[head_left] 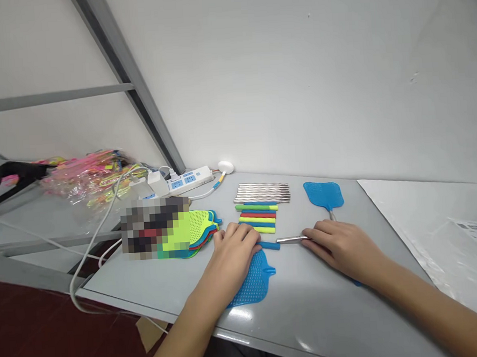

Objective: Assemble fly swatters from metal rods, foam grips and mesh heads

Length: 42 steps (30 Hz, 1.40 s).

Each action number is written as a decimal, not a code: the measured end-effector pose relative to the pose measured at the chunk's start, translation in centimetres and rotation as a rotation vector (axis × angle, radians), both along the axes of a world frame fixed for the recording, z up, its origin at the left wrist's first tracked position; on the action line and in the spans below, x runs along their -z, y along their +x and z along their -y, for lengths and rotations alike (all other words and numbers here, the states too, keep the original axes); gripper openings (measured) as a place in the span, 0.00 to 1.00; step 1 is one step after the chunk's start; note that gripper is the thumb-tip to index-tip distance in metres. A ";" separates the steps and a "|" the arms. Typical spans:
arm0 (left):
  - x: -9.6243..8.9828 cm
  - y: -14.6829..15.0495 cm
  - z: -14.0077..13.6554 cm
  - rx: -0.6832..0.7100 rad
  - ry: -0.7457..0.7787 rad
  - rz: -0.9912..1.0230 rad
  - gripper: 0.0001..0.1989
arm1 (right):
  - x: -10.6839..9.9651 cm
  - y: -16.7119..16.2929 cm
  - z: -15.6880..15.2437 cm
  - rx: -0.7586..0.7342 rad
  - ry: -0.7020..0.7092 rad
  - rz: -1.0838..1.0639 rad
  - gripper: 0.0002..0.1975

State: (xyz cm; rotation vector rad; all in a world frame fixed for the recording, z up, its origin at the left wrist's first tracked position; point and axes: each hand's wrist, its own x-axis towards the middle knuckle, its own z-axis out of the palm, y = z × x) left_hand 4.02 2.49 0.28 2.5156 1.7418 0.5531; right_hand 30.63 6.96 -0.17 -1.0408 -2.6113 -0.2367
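Grey table [311,303] against a white wall: left hand [235,251] lies flat on a blue swatter head [251,283], fingers pinching a blue grip [270,245]; right hand [339,245] pinches a metal rod [293,240], tip just at the grip, not seated yet. Beyond lie loose coloured grips [257,217], a rod row [262,193], stacked heads [199,232], plus one assembled swatter [323,195], so approx one done, most parts left.

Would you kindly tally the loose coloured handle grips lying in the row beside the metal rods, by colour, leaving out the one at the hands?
Green handle grips: 1
Blue handle grips: 2
Red handle grips: 1
Yellow handle grips: 2
Total: 6, stacked in a row just in front of the metal rods.
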 end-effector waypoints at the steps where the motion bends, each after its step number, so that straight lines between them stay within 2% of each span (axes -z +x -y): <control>1: -0.1 0.0 0.0 0.011 -0.002 0.013 0.04 | 0.0 0.1 0.0 -0.003 -0.002 -0.009 0.15; 6: -0.7 -0.4 0.5 0.022 0.092 0.140 0.07 | 0.1 1.0 -0.3 0.022 -0.076 -0.001 0.15; 13: -0.4 -0.6 2.0 0.088 0.190 0.344 0.11 | 0.2 2.0 -1.4 0.244 -0.197 -0.018 0.16; 19: -0.3 -0.4 3.7 0.014 0.016 0.341 0.09 | 0.7 1.2 -1.8 0.423 -0.147 0.001 0.16; 24: 0.1 -0.5 3.5 -0.022 -0.152 0.320 0.12 | 0.8 1.0 -1.8 0.483 -0.137 -0.006 0.15; 30: 0.2 -1.6 2.2 -0.041 -0.193 0.269 0.13 | 0.1 1.2 -1.1 0.423 -0.079 -0.024 0.15; 37: 0.1 -3.6 2.3 0.031 0.002 0.340 0.10 | -3.8 -0.4 1.8 0.091 -0.041 -0.073 0.13; 42: 0.5 -4.1 3.1 0.099 0.088 0.386 0.11 | -5.5 -2.2 3.7 -0.036 -0.083 -0.051 0.12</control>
